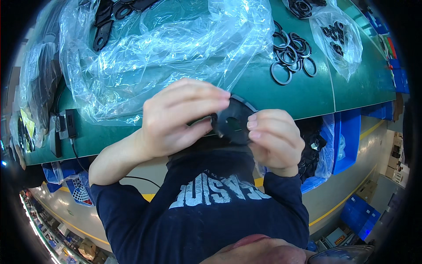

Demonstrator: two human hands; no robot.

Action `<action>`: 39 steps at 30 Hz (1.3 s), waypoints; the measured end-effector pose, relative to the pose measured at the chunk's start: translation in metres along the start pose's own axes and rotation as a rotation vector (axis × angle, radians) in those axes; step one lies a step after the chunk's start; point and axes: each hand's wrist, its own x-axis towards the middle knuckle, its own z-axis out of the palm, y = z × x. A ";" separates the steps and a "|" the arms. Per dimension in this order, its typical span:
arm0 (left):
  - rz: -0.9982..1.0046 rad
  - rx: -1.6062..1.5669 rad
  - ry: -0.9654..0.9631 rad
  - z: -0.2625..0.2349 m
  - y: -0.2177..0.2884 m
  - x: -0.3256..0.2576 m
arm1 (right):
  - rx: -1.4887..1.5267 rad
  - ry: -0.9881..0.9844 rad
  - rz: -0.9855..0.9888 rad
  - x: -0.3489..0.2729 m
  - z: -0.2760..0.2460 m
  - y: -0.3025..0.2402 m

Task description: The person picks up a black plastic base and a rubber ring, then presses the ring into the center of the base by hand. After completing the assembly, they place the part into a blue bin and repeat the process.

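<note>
A round black part (226,125) with a hole in its middle is held up in front of my chest, just off the table's near edge. My left hand (180,114) grips its upper left rim between fingers and thumb. On the opposite side, my right hand (276,137) pinches the rim with thumb and fingertips. The part is slightly blurred, and the fingers cover some of its edge. Beyond my right hand, several loose black rings (290,57) lie in a pile on the green table (307,94).
A large clear plastic bag (167,57) spreads over the table, with black flat parts (103,33) at its far left. A smaller bag (338,44) of black pieces lies far right. Blue bins (347,141) stand below the right edge. A black device (66,124) with a cable sits left.
</note>
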 end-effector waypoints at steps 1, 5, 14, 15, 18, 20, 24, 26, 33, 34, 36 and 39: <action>0.001 0.004 0.002 0.002 -0.003 -0.001 | 0.002 0.000 -0.004 -0.002 0.003 0.001; -0.307 -0.281 -0.193 0.002 -0.002 -0.002 | 0.381 0.189 0.405 -0.009 0.012 0.003; -0.799 -0.771 -0.128 0.009 0.003 -0.007 | 0.560 0.267 0.723 0.005 0.015 0.007; -0.799 -0.773 -0.128 0.009 0.004 -0.007 | 0.559 0.267 0.724 0.007 0.016 0.008; -0.772 -0.808 -0.106 0.008 0.005 -0.007 | 0.449 0.245 0.733 0.013 0.024 0.008; -0.734 -0.755 -0.102 0.008 0.003 -0.007 | 0.673 0.265 0.864 0.015 0.029 0.005; -0.734 -0.747 -0.183 0.007 0.003 -0.009 | 0.749 0.194 0.885 0.005 0.033 0.007; -0.698 -0.787 -0.080 0.011 0.005 -0.011 | 0.710 0.220 0.852 0.008 0.032 0.008; -0.717 -0.813 -0.109 0.009 0.005 -0.006 | 0.512 0.308 0.740 0.010 0.033 0.010; -0.727 -0.800 -0.095 0.010 0.004 -0.007 | 0.687 0.308 0.821 0.010 0.036 0.006; -0.739 -0.786 -0.085 0.012 0.003 -0.009 | 0.720 0.245 0.827 0.006 0.036 0.003; -0.744 -0.825 0.003 0.016 0.004 -0.009 | 0.698 0.287 0.788 0.002 0.035 0.002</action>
